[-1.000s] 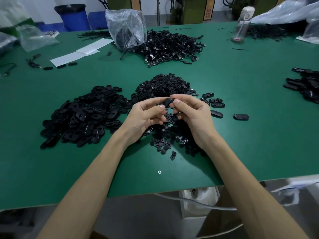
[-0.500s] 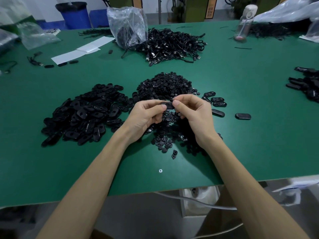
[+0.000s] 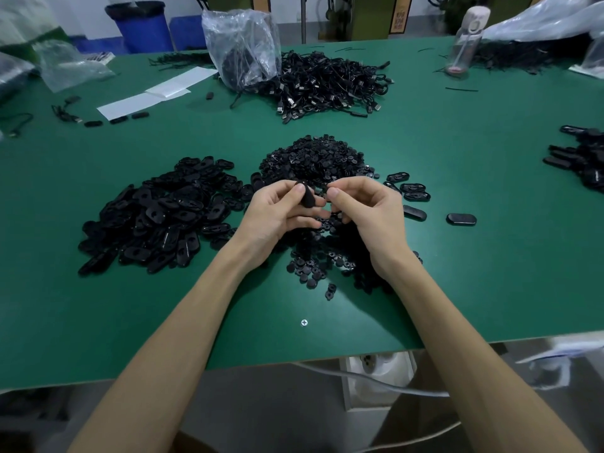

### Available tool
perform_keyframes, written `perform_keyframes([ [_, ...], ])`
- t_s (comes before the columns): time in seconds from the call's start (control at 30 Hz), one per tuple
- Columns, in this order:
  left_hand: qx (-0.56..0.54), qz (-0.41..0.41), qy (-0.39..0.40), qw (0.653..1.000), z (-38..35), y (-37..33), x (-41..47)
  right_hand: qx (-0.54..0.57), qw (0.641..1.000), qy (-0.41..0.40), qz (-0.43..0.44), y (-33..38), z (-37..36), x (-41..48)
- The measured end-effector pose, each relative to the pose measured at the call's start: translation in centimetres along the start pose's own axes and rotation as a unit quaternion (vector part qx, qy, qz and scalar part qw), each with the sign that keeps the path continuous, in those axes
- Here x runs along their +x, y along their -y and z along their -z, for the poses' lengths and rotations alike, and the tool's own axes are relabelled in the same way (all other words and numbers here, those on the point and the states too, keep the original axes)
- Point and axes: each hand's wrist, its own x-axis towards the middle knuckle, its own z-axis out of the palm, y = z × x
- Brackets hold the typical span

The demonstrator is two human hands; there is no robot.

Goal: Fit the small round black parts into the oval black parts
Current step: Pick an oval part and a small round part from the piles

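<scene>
- Two bare hands meet above the green table (image 3: pixel 490 273), over the near part of the round pile (image 3: pixel 313 161).
- The left hand (image 3: pixel 281 212) pinches one oval part (image 3: pixel 307 198), with the thumb on its left face and curled fingers behind and below. The grip is closed firmly on it.
- That oval part is held clear of the table. Its long axis runs away from the person. The far end points toward the round pile and the near end points down toward the fingers.
- The right hand (image 3: pixel 367 207) has its thumb and forefinger tips pressed together just beside the oval part's right edge. The other fingers are curled under.
- Whether a small round part sits in that pinch cannot be told.
- The oval pile (image 3: pixel 157 210) spreads left of the left hand, its pieces lying at all angles.
- The round pile reaches from beyond the fingertips to beneath both wrists, with strays scattered at its near edge.
- A few loose ovals (image 3: pixel 461 219) lie flat to the right of the right hand. Most have their long axes roughly left to right.
- A screw (image 3: pixel 304 322) sits in the table between the forearms.
- At the far side lie a heap of cables (image 3: pixel 327 83) and a clear bag (image 3: pixel 242 47) touching it. There are also paper sheets (image 3: pixel 157 93) to the left and a bottle (image 3: pixel 467 37) to the right.
</scene>
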Motion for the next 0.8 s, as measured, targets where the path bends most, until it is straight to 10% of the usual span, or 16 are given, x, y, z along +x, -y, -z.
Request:
perform_keyframes([
  [0.8, 0.103, -0.016, 0.065, 0.992, -0.36, 0.35, -0.27, -0.17, 0.984, -0.027, 0.051, 0.38, -0.52, -0.44],
])
